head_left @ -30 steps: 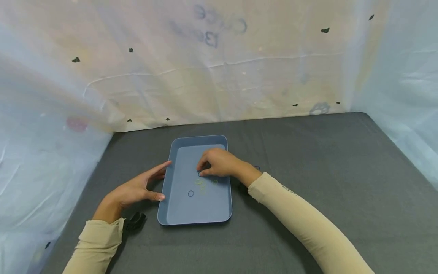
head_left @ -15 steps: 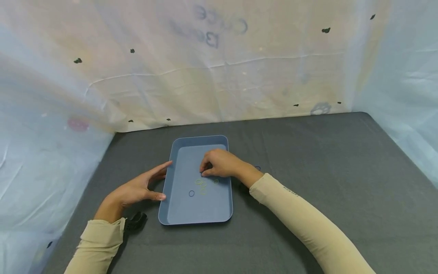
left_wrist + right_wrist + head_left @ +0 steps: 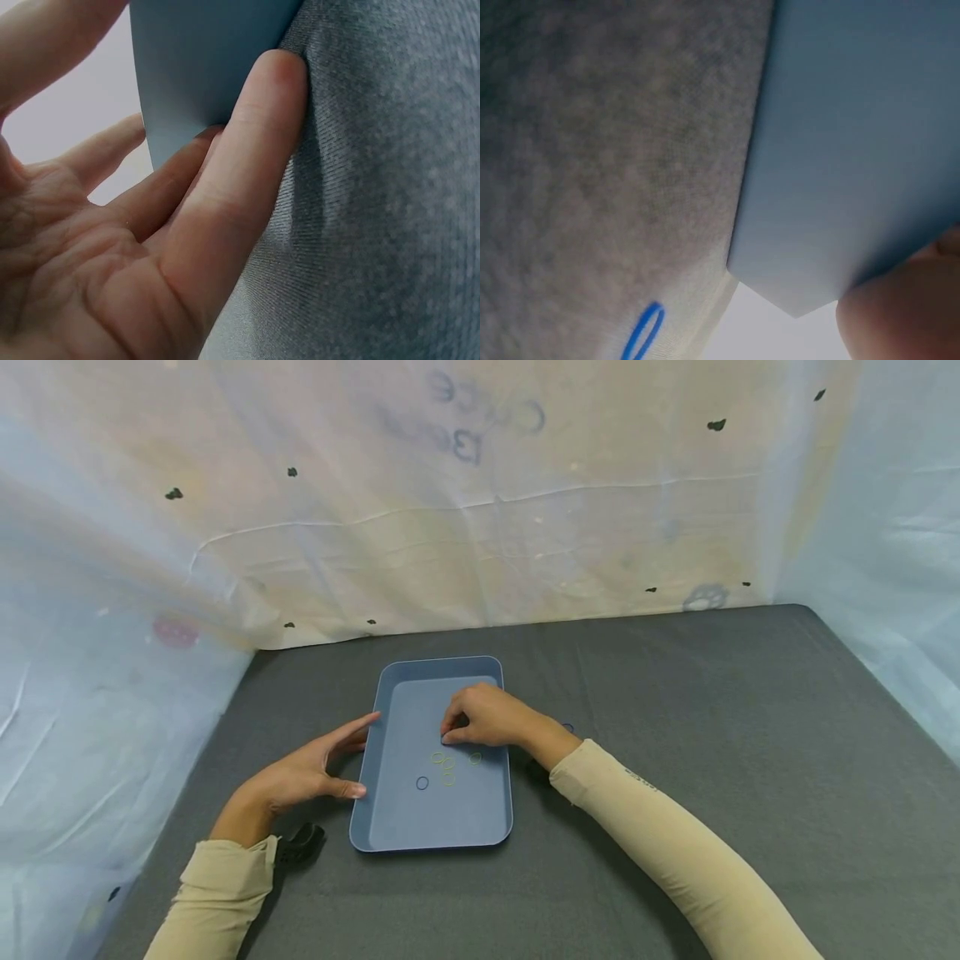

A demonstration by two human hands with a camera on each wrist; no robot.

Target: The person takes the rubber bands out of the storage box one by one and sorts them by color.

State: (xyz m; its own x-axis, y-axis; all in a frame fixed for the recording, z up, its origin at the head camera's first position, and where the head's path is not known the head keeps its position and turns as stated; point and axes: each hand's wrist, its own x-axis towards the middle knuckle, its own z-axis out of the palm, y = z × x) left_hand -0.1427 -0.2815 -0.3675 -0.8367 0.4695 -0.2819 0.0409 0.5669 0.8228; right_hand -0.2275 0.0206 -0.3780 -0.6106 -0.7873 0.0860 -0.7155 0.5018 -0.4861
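Observation:
A shallow blue-grey tray [image 3: 408, 822] lies on the dark cloth. My left hand [image 3: 300, 770] is at its left side, thumb and fingers spread, the fingertips against the outer wall; the left wrist view shows the fingers [image 3: 266, 112] extended along it. Over the tray's right half, my right hand [image 3: 487, 717] pinches a small blue rubber band [image 3: 442, 740], mostly hidden by the fingertips. Several yellow rubber bands [image 3: 448, 769] lie just nearer on the tray floor. Another blue rubber band [image 3: 417, 783] lies left of them.
Beyond the tray's right wall, partly behind the right wrist, a blue rubber band [image 3: 567, 727] lies on the table [image 3: 675, 710]; its loop [image 3: 657, 316] shows in the right wrist view. A black strap [image 3: 302, 845] sits by the left wrist. Plastic sheeting [image 3: 525, 552] stands behind the table.
My right fingertips have shifted slightly to the right with the blue band, whose loop showed more a second ago. The left hand has stayed at the tray's wall.

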